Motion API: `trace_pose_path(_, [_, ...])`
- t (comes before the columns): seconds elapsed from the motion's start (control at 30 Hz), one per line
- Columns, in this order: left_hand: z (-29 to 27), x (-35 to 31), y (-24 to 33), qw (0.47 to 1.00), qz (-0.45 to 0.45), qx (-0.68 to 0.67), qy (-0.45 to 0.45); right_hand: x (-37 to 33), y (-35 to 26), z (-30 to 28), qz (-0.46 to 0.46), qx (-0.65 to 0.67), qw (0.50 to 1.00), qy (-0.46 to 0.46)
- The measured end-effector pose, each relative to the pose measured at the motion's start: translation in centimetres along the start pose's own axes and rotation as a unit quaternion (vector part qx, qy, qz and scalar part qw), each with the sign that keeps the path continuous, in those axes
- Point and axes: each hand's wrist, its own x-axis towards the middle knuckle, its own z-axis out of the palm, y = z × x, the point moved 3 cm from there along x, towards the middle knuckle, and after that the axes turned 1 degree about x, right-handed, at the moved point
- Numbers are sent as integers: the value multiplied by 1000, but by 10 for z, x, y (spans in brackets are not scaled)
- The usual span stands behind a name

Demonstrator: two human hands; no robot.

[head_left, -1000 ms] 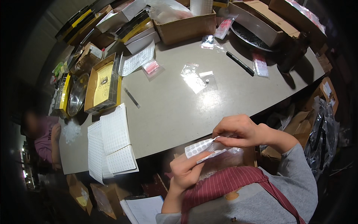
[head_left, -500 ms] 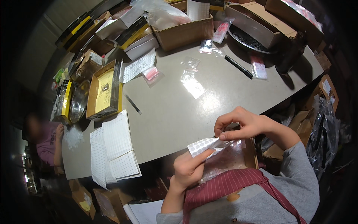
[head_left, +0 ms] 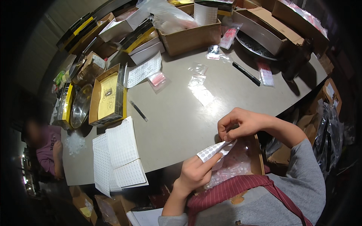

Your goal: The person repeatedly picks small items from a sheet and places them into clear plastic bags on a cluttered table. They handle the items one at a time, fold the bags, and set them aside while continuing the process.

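The left hand (head_left: 194, 173) still held the dotted sticker strip (head_left: 213, 150) just off the table (head_left: 181, 113) edge; the right hand (head_left: 237, 126) had lowered, its grip pinching the strip's end above a clear bag (head_left: 235, 165).

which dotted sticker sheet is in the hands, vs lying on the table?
The small folded strip, pinched between left hand and right hand. The larger sheets lie flat at the table's near-left edge, untouched.

Brown cardboard box (head_left: 190, 37) at table's far edge, white sticker sheets (head_left: 118, 158) near edge, clear bags (head_left: 198, 73) mid-table.
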Motion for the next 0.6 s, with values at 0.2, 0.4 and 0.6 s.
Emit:
trace_pose_path(0.2, [-2, -3, -8, 1000, -9, -2, -2, 13, 7, -2, 24, 8, 1000, -19])
trace_pose_path(0.4, [-4, -5, -13, 1000, 25, 14, -1, 21, 2, -4, 38, 21, 998, -36])
trace_pose_path(0.6, [-5, -9, -19, 1000, 1, 1, 7, 23, -7, -8, 41, 9, 999, -10])
